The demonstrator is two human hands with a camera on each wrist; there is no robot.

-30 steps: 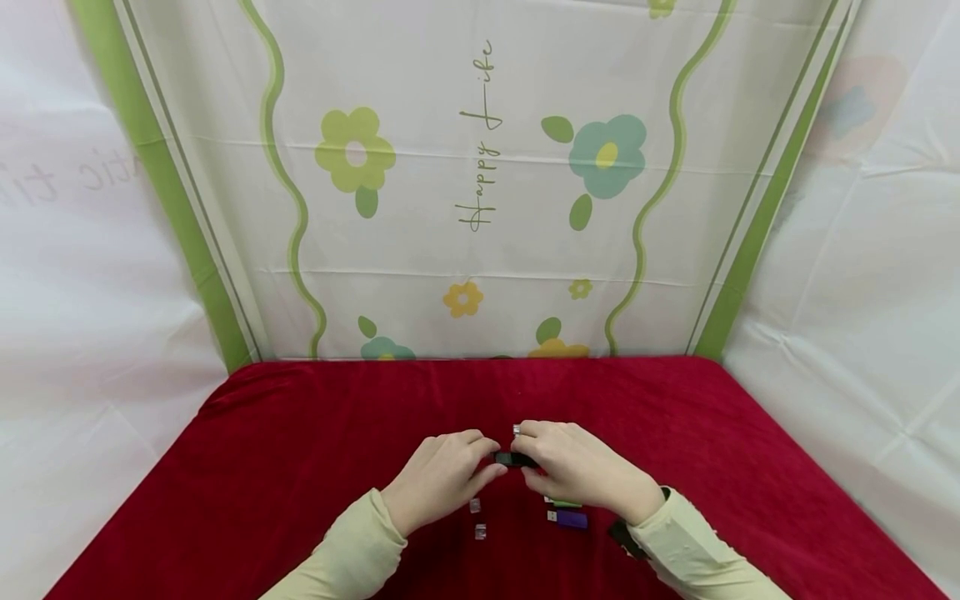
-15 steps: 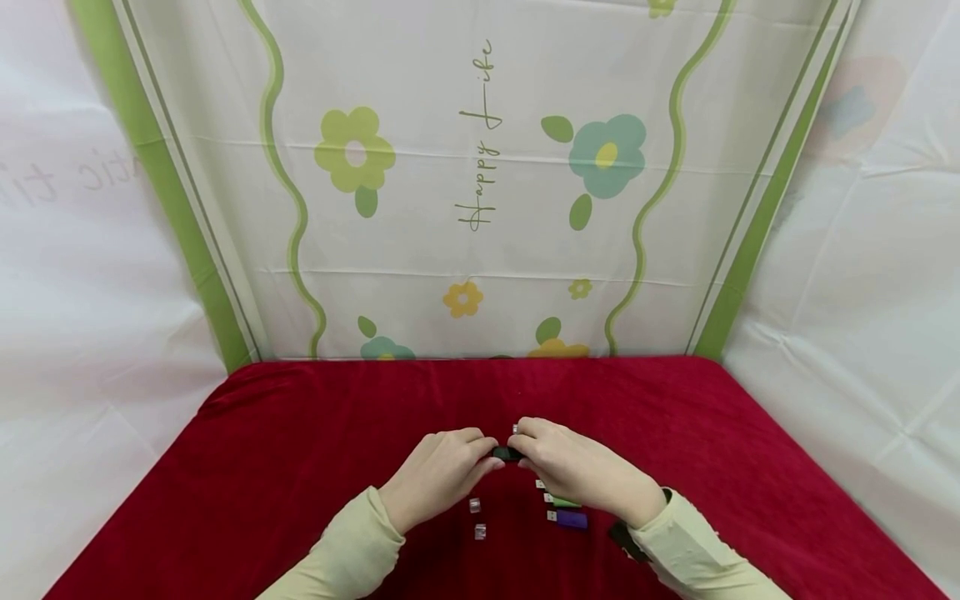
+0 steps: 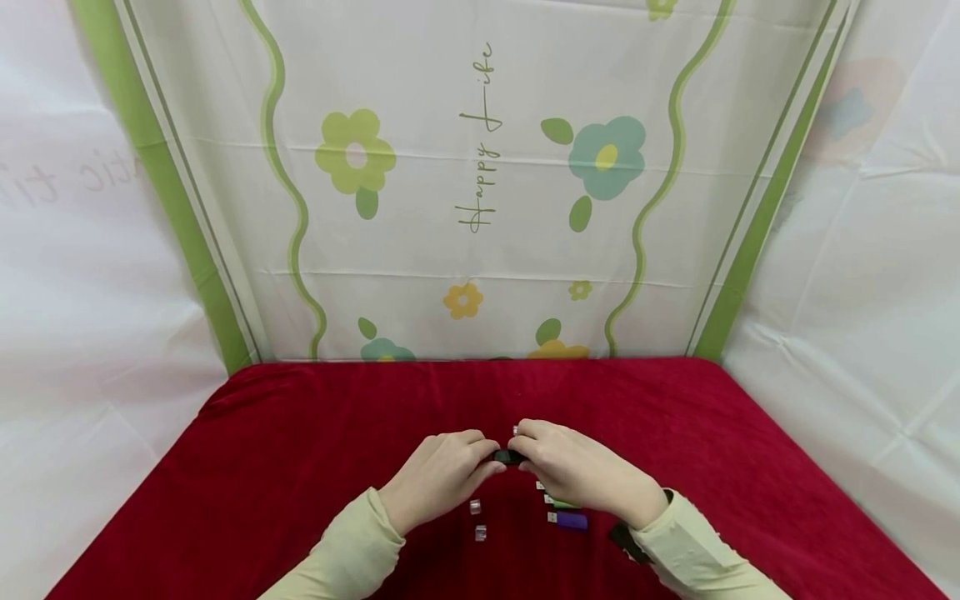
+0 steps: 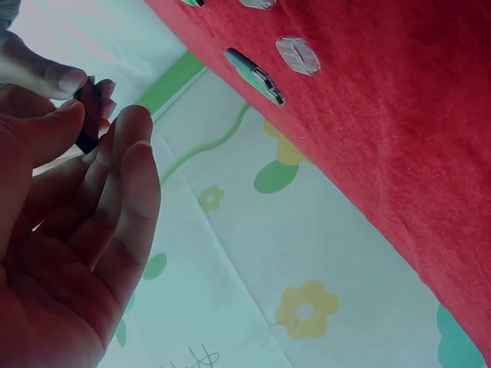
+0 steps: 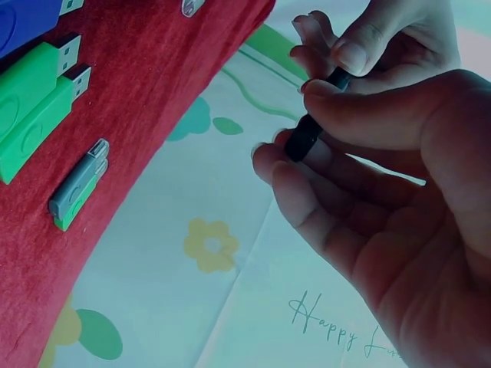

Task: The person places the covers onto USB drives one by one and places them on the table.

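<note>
Black stick is being held up over the red-covered table, between the two hands. The left hand is pinching one end between its thumb and fingers, the tips meeting on the stick; the right hand is gripping the other end between its thumb and bent fingers. Only a short middle stretch is showing between them.

Under the right forearm, a purple-blue flash drive is lying with its metal plug pointing left. A green flash drive is lying just beyond it, partly hidden by the right hand. The right wrist view is showing a second green flash drive beside that one, and a grey-and-green flash drive lying apart. A small clear cap is resting near the left wrist, with another clear cap just nearer the person.
</note>
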